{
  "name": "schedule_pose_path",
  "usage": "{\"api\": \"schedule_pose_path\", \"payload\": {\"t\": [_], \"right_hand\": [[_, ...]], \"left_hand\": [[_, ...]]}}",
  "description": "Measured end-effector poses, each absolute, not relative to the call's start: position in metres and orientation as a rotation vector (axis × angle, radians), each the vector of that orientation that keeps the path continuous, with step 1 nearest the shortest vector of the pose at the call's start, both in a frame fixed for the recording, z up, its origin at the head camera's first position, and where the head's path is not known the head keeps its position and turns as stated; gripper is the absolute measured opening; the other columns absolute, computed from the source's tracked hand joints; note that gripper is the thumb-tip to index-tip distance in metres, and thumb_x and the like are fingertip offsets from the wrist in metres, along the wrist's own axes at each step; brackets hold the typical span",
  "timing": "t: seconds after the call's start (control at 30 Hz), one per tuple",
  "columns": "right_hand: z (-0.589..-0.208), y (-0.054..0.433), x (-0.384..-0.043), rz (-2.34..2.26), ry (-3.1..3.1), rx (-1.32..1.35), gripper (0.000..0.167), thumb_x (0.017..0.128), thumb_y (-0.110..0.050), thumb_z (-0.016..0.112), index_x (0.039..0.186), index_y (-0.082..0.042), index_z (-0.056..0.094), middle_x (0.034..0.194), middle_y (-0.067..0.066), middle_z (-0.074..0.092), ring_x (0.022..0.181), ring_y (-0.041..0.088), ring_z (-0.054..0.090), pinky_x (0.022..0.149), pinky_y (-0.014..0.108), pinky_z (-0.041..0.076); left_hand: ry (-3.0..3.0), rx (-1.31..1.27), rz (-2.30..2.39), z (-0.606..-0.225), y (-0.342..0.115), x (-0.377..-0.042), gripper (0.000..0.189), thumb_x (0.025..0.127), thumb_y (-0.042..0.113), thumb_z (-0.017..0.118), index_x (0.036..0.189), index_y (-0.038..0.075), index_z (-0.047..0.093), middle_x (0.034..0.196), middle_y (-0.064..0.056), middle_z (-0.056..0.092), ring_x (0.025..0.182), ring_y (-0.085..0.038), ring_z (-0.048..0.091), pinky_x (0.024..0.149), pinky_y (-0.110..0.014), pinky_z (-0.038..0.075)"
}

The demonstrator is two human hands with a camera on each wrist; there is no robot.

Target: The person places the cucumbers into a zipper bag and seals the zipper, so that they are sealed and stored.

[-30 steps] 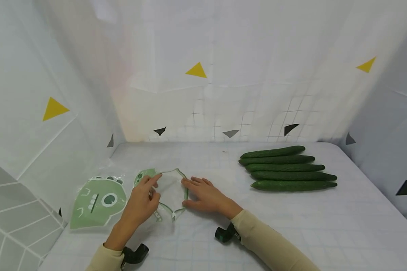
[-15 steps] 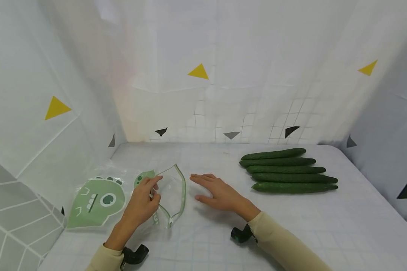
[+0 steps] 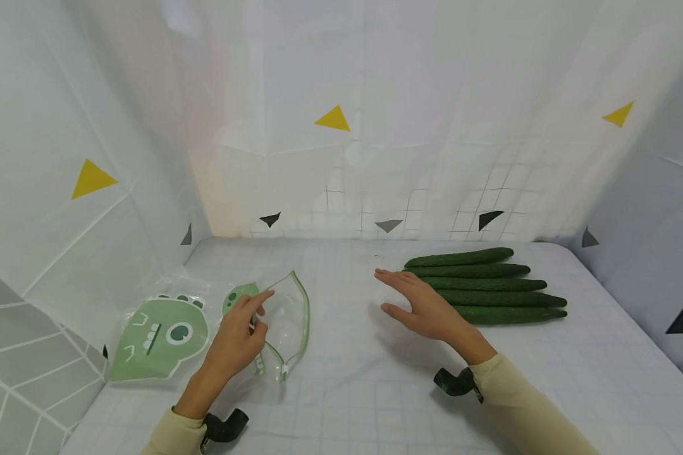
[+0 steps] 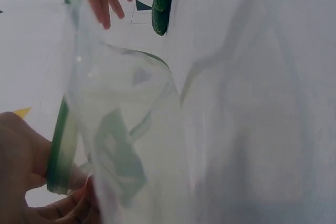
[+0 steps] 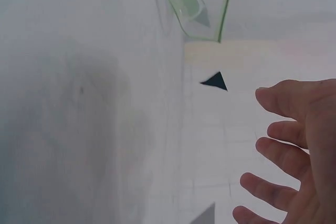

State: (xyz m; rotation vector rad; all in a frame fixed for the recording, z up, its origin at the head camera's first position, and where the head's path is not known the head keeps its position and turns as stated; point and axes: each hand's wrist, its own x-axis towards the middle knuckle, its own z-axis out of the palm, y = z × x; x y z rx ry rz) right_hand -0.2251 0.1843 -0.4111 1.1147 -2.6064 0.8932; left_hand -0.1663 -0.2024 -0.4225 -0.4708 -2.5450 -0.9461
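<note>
A clear zip bag (image 3: 165, 341) printed with a green cartoon face lies at the left of the table, its green-edged mouth spread apart toward the right. My left hand (image 3: 236, 338) pinches the upper side of that mouth; in the left wrist view the thumb and fingers of the hand (image 4: 21, 156) grip the green zip strip (image 4: 63, 153). Several long green cucumbers (image 3: 501, 298) lie side by side on the right. My right hand (image 3: 427, 306) is over their left ends with fingers extended, and the right wrist view shows nothing in this hand (image 5: 315, 145).
A white cloth with a faint grid covers the table (image 3: 347, 404). White sheets (image 3: 432, 95) with yellow, black and grey triangles stand behind and at both sides. Black wrist cameras (image 3: 226, 426) jut out under the forearms.
My right hand has left the bag's mouth and moved right to the cucumbers. The mouth's right edge has come up into a wider opening. My left hand stays at the bag.
</note>
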Motion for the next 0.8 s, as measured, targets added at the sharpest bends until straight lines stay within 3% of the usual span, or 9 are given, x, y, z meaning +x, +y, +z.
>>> {"api": "schedule_pose_path", "payload": {"t": [0.17,0.8], "right_hand": [[-0.405,0.214,-0.221,0.887,-2.600,1.032,0.061,0.103,-0.024,0.069,0.158,-0.011,0.046,0.160,0.005,0.044,0.143,0.031,0.041,0.109,0.059,0.040],[-0.405,0.304,-0.202,0.756,-2.589,0.798,0.061,0.099,-0.016,0.073,0.155,-0.012,0.049,0.152,0.016,0.051,0.135,0.043,0.047,0.096,0.067,0.045]], "left_hand": [[-2.535,-0.466,-0.962,-0.421,-0.203,-0.166,0.060,0.087,-0.014,0.056,0.142,0.006,0.062,0.100,-0.013,0.059,0.073,-0.014,0.057,0.063,-0.030,0.053],[-2.520,-0.477,-0.969,-0.424,-0.202,-0.166,0.056,0.089,-0.014,0.054,0.137,0.010,0.068,0.099,-0.008,0.059,0.075,-0.011,0.058,0.060,-0.028,0.051]]}}
